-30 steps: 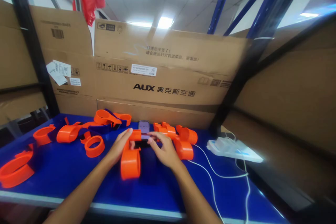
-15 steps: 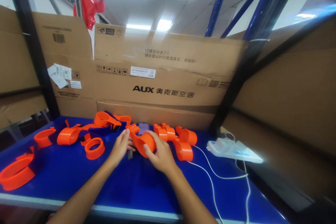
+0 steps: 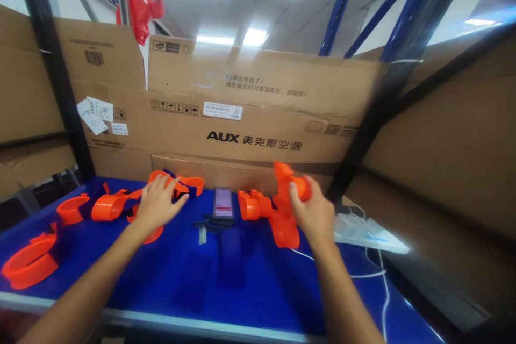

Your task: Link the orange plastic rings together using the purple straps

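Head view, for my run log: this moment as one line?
right hand: grips orange plastic part | left hand: open over orange plastic rings | blue table

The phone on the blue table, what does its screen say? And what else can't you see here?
Head view only:
- Phone: screen blurred, unreadable.
- Right hand: its grip covers part of the orange plastic piece.
- Left hand: hides an orange ring beneath; contact unclear.
- White power strip: motion-blurred.
- Orange band: shape smeared near the left edge.
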Demonstrator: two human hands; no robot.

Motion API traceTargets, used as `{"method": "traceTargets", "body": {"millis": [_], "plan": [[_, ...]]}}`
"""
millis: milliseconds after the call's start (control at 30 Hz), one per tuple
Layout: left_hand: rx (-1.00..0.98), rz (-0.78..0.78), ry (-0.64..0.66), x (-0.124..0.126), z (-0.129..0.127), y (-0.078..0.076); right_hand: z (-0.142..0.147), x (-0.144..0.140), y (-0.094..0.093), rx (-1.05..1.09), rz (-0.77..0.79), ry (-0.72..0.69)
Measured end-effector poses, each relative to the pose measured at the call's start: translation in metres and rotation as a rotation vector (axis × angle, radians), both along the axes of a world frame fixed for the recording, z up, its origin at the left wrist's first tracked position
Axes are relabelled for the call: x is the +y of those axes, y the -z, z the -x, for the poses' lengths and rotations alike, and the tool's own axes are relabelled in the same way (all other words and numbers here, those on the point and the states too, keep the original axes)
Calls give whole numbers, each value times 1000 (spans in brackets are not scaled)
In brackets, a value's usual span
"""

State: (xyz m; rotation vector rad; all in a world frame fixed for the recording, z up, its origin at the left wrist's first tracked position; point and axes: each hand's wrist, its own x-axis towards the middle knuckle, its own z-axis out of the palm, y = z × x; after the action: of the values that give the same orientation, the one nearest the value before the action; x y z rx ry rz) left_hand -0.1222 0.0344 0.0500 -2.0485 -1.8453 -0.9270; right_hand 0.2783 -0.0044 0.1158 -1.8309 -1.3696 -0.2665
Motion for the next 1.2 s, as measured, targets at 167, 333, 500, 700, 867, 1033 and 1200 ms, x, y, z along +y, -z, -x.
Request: {"method": "traceTargets", "body": {"millis": [167,333,500,700,867,1033,1200], "plan": [[20,161,-164,25,62,0,-56,17,-9,-99,203,210],[-37,189,-56,31,53,17,-69,34,11,-128,361,151],[-33,121,12,29,29,25,-63,46,32,-102,421,72],[-149,16,129,19,14,19,-60,50,47,-54,456,-17],[-233,-184,167,7,-2,8,-55,44,39,-88,334,-32],[-511,-345,198,1,-39,-3,-3,19,17,-54,-53,-406],[-788,-210,284,4,-95,2,79,7,28,227,55,-1067]]}}
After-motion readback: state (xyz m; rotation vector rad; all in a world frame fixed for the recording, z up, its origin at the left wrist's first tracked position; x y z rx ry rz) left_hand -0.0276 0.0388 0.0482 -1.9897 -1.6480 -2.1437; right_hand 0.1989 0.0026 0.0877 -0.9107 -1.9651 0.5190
